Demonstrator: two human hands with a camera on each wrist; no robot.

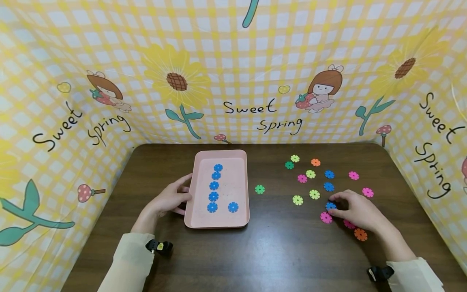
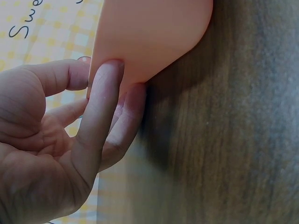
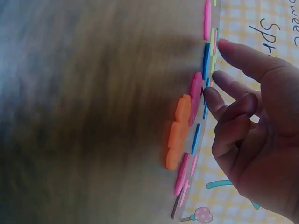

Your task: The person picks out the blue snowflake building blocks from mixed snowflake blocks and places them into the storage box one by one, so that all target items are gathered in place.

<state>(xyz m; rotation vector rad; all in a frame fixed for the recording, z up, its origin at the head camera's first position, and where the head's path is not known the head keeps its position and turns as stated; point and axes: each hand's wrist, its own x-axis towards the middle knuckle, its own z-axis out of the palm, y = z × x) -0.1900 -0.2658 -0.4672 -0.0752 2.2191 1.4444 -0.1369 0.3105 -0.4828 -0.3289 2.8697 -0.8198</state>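
A shallow pink tray [image 1: 240,162] lies on the table, with several blue flower-shaped discs in it. Most form a column on the left, and one blue disc [image 1: 233,207] sits apart at lower right. My left hand [image 1: 171,198] touches the tray's left side; in the left wrist view its fingertips rest against the outer wall and lower edge. Over on the right, my right hand [image 1: 359,209] hovers low with thumb and forefinger apart, a blue disc [image 1: 330,206] between the tips. Its other fingers are bent in the right wrist view.
Around the right hand lie scattered pink, orange, yellow, green and blue discs, including an orange disc [image 1: 360,235] by the wrist. A green disc [image 1: 260,189] lies just right of the tray. Checked cloth [image 1: 255,73] walls the table's back and sides.
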